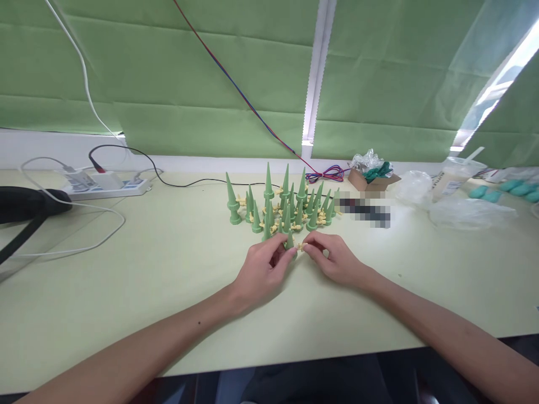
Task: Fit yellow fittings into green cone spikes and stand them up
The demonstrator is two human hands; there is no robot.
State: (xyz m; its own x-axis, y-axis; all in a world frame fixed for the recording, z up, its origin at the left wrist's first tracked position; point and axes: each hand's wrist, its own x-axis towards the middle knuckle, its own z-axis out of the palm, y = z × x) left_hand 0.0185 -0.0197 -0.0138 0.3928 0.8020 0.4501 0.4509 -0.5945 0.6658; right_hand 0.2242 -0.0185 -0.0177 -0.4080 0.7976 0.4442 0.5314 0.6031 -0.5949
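Observation:
My left hand (266,266) is closed around a green cone-shaped piece (289,240) that stands upright with its tip showing above the fingers. Between finger and thumb, my right hand (334,256) pinches a small pale-yellow piece (300,246) against the right side of that cone. Whether the two pieces are joined I cannot tell. Just beyond my hands stand several more green cones (268,185) on round bases, crowded together. Small yellow pieces (241,200) stick out sideways from many of them.
Behind the cones run a black cable (189,182) and a red-blue wire coil (330,174). A power strip (109,189) lies at the left. Toward the right are a small cardboard box (366,182), a plastic cup (457,177), plastic bags (471,213) and a pixelated dark item (366,211).

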